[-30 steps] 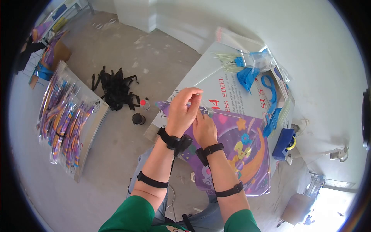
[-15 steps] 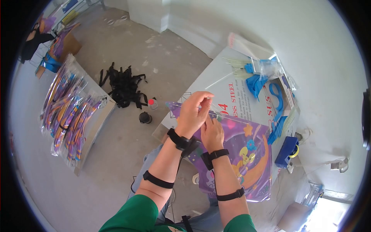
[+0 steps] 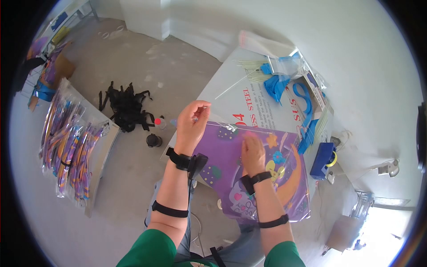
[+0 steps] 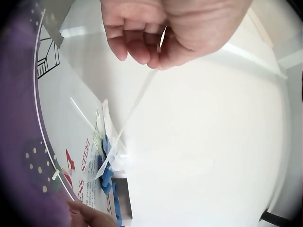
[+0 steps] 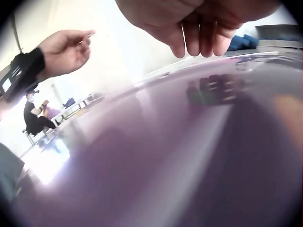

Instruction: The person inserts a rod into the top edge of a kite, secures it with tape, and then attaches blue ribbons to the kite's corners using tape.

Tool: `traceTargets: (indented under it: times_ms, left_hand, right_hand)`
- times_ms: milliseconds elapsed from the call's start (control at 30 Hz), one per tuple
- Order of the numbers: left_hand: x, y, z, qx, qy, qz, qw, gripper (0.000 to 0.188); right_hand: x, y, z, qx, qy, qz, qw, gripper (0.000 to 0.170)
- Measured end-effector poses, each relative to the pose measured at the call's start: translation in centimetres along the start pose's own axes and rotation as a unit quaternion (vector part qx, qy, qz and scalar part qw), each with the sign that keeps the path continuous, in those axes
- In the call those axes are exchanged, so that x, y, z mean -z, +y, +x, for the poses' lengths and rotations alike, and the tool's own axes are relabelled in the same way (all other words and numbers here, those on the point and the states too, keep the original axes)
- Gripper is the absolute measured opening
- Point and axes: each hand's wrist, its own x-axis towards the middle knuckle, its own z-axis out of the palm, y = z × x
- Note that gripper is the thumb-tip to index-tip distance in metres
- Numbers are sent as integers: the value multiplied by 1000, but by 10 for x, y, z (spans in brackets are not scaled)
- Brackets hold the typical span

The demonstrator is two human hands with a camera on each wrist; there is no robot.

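Spread before me is a purple printed sheet (image 3: 211,153) with a cartoon moon and stars, its surface glossy like plastic film. My left hand (image 3: 192,129) is raised over its left end, thumb and fingertips together. From them hangs a thin translucent strip (image 4: 137,101), plain in the left wrist view. My right hand (image 3: 254,155) is over the sheet's middle, somewhat blurred. In the right wrist view its fingers (image 5: 193,45) point down close over the glossy film, fairly straight, with nothing between them. A small white piece (image 4: 56,174) sits at the sheet's far edge.
Under the sheet lies a grey board with red lettering (image 3: 247,100). Blue ribbon (image 3: 304,100), thin pale sticks (image 3: 249,66) and a blue tape dispenser (image 3: 322,162) stand right. At left are bagged printed pieces (image 3: 73,147), black straps (image 3: 126,104) and a bottle (image 3: 160,123).
My hands were close together at the sheet's far edge and are now apart. The left has moved left, the right has drawn back over the sheet. The head view has shifted too.
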Motion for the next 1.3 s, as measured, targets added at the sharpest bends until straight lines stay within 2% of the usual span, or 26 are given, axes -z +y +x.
traceTargets:
  times_ms: [67,133,167,233,467,567,633,667,733,867,967,1033,1167,1233,1267,1300]
  left_hand:
    - [-2,-1,0,1,-4,-2,1000,9]
    - [-3,1,-1,6,-4,-8,1000,9]
    - [-4,1,-1,5,-6,-8,1000,9]
    - [-7,2,-1,7,-5,-17,1000,9]
    - [-18,-6,-4,28,-25,7,999,10]
    - [-21,-6,-3,37,-40,-4,999,9]
    - [-23,-3,-4,58,-39,-14,997,9]
    - [-24,-5,-3,58,-40,-14,997,9]
    - [-24,-11,-1,9,-26,44,999,9]
    - [-22,-6,-2,31,-14,59,998,9]
    - [-19,-9,-1,16,4,53,998,9]
    - [-14,-18,1,-4,14,1,1000,9]
    - [-10,-22,2,-6,9,-2,1000,9]
    - [-10,-18,2,10,-5,23,1000,8]
    - [-12,-17,1,4,-2,27,1000,8]
    - [-14,-17,1,5,-7,20,1000,8]
  right_hand:
    - [9,28,-5,-8,3,-23,1000,40]
    - [14,50,-10,-7,-71,-85,994,51]
    - [17,56,-12,-8,-69,-85,994,51]
    - [23,65,-16,-60,-153,-109,980,59]
    - [32,86,-29,-84,-147,-135,976,59]
    - [35,87,-31,-102,-136,-127,977,58]
    - [33,83,-28,-67,-59,-116,989,53]
    - [34,77,-23,-68,-59,-116,989,53]
    - [33,62,-7,-52,-10,-26,998,42]
    - [18,41,17,-46,14,36,998,33]
    - [4,32,29,-37,16,71,997,29]
    - [3,27,32,-46,26,97,994,28]
    - [24,56,15,-87,73,36,993,26]
    - [46,91,-12,-197,95,6,976,27]
    - [53,114,-30,-200,97,-2,975,27]
    - [58,141,-51,-221,88,-39,970,34]
